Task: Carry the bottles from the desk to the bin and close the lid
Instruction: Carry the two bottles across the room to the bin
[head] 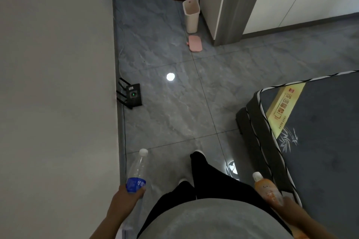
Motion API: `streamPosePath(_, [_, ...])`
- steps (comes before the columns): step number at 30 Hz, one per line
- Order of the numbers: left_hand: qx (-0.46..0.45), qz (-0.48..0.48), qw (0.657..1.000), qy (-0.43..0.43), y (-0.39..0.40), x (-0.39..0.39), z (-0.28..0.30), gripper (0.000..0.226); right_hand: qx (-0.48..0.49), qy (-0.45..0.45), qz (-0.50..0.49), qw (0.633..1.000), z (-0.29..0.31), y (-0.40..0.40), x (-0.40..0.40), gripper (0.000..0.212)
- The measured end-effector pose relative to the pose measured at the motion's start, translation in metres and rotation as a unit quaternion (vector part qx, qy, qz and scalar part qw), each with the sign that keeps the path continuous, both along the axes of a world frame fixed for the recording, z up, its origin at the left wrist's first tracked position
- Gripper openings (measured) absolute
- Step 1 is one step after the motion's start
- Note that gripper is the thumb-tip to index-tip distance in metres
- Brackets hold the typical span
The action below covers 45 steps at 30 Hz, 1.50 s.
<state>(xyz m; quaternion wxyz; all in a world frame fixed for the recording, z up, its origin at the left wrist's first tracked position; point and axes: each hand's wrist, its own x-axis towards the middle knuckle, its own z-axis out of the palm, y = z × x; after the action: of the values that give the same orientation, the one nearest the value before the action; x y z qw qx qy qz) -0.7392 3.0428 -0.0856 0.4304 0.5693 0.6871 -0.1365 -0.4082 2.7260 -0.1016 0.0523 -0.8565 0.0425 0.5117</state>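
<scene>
Two bottles are in transit: the left hand [129, 196] is wrapped around the clear bottle [137, 172] at its blue label, and the right hand [289, 207] is closed around the orange bottle [267, 188]. The bin [191, 16] stands open well ahead across the floor. Its pink lid [194, 43] lies just in front of it, so the walk, the drop and the closing remain.
</scene>
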Motion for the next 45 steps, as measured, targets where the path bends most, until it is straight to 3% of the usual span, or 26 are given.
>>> streamPosePath(11, [-0.05, 0.053, 0.997, 0.036, 0.086, 0.078, -0.012, 0.068, 0.037, -0.035, 0.063, 0.997, 0.004, 0.163, 0.136, 0.078])
streamPosePath(20, [-0.068, 0.077, 0.993, 0.062, 0.172, 0.122, -0.004, 0.058, 0.047, -0.023, 0.129, 0.99, 0.002, 0.292, 0.194, 0.069])
streamPosePath(35, [-0.027, -0.006, 0.999, 0.021, 0.418, 0.259, -0.002, 0.058, 0.018, -0.005, 0.005, 1.0, 0.005, 0.422, 0.255, 0.074])
streamPosePath(40, [-0.027, 0.02, 0.999, 0.029, 0.46, 0.295, -0.009, 0.064, 0.031, -0.002, 0.048, 0.998, 0.002, 0.489, 0.313, 0.062])
streamPosePath(45, [-0.048, 0.076, 0.994, 0.055, 0.481, 0.322, -0.005, 0.068, 0.053, -0.027, 0.094, 0.994, 0.002, 0.564, 0.373, 0.069])
